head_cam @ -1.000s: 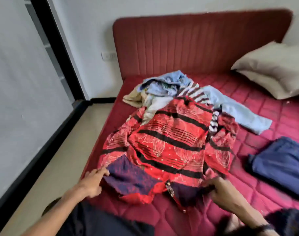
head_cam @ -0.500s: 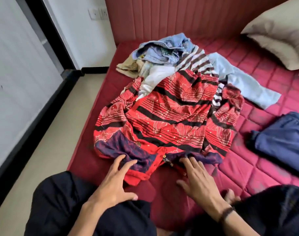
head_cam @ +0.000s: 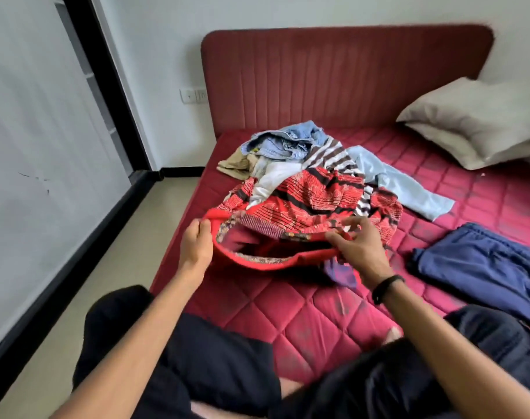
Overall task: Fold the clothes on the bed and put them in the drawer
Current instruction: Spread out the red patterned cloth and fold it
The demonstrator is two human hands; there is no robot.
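Head view: the left hand (head_cam: 196, 244) grips the near left hem of the red shirt (head_cam: 303, 204), fingers curled round the cloth. The right hand (head_cam: 359, 246) pinches the hem on the right side, and the edge hangs lifted off the bed (head_cam: 303, 313) between the two hands, showing the dark patterned lining. The rest of the shirt lies on the mattress, its far end over the pile (head_cam: 288, 149) of denim, striped, white and tan clothes near the headboard (head_cam: 348, 80). A light blue garment (head_cam: 409, 189) trails right from the pile. Folded navy trousers (head_cam: 481, 267) lie on the bed right of the right hand, apart from it. A pillow (head_cam: 481, 122) rests at the far right corner.
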